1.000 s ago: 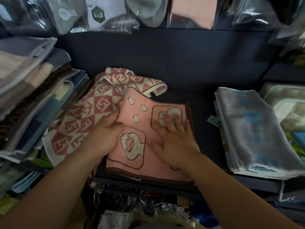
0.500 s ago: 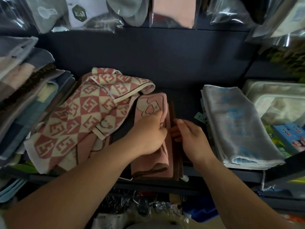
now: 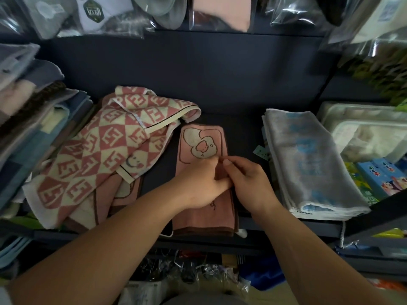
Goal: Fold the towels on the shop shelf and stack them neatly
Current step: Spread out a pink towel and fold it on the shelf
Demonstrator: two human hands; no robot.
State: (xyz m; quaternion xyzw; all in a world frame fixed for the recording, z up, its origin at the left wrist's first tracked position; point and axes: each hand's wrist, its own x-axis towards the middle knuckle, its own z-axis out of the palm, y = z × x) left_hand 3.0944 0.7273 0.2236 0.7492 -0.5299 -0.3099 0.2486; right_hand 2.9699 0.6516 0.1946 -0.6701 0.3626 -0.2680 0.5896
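A pink towel [image 3: 199, 139] with a cartoon print and brown border lies folded into a narrow strip at the middle of the dark shelf [image 3: 242, 133]. My left hand [image 3: 200, 186] rests on its middle with fingers curled at its right edge. There my right hand [image 3: 248, 183] pinches the same edge between thumb and fingers. A pink-and-cream checked towel [image 3: 99, 155] lies rumpled and unfolded to the left, partly over another pink towel [image 3: 125, 194].
A folded grey-and-blue towel pile [image 3: 308, 164] sits on the right of the shelf, with packaged goods [image 3: 363, 133] and colourful boxes [image 3: 383, 177] beyond. A tall stack of folded towels [image 3: 33, 119] leans at the left. Bagged items [image 3: 220, 14] hang above.
The pink towel went from a wide flat square to a narrow strip folded in half lengthwise. Both hands came together at its right edge.
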